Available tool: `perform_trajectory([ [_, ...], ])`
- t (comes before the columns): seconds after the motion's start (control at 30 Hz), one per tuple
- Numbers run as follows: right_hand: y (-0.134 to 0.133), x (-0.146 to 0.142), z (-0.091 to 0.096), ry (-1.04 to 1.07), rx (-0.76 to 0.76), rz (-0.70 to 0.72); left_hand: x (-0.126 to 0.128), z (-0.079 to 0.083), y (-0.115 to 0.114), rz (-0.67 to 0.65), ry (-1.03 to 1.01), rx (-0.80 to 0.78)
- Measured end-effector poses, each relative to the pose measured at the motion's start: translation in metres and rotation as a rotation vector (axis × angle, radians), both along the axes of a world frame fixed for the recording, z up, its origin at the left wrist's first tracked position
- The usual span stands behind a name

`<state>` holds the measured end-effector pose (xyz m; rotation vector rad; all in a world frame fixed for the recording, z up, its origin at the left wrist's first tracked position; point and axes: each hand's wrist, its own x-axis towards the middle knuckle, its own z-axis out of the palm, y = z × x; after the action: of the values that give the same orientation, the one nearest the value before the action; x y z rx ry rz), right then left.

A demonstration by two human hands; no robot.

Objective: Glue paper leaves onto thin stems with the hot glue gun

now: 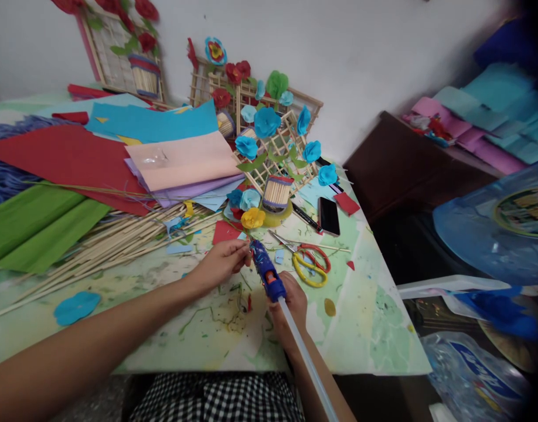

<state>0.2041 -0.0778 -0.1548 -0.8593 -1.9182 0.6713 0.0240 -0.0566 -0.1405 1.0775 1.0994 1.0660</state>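
My right hand (292,302) grips a blue hot glue gun (269,275), with a long clear glue stick (302,349) running out of its back end. The gun's nozzle points away from me, close to the fingertips of my left hand (227,261). Those fingers are pinched together, and what they hold is too small to make out. Just beyond them is a yellow paper flower (253,218), beside light blue paper flowers (250,199). Scissors (310,264) with red and yellow handles lie open right of the gun.
A stick trellis with blue paper flowers (267,121) and a small stick pot (278,190) stands behind. Thin sticks (115,237), red paper (71,158) and green paper (40,225) lie left. A phone (329,215) and a blue paper piece (77,308) rest on the table.
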Motion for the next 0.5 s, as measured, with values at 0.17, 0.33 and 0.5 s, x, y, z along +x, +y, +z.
perform_trajectory([
  [0.17, -0.0021, 0.0006, 0.0007, 0.001, -0.022, 0.000, -0.0001, 0.0025, 0.0001, 0.007, 0.002, -0.008],
  [0.33, -0.0027, 0.0005, 0.0005, 0.003, -0.010, -0.013, -0.0002, 0.0006, 0.0007, 0.010, -0.013, -0.006],
  [0.5, -0.0016, 0.0005, 0.0003, -0.019, -0.015, -0.033, -0.0010, -0.0033, 0.0006, -0.006, 0.001, 0.019],
])
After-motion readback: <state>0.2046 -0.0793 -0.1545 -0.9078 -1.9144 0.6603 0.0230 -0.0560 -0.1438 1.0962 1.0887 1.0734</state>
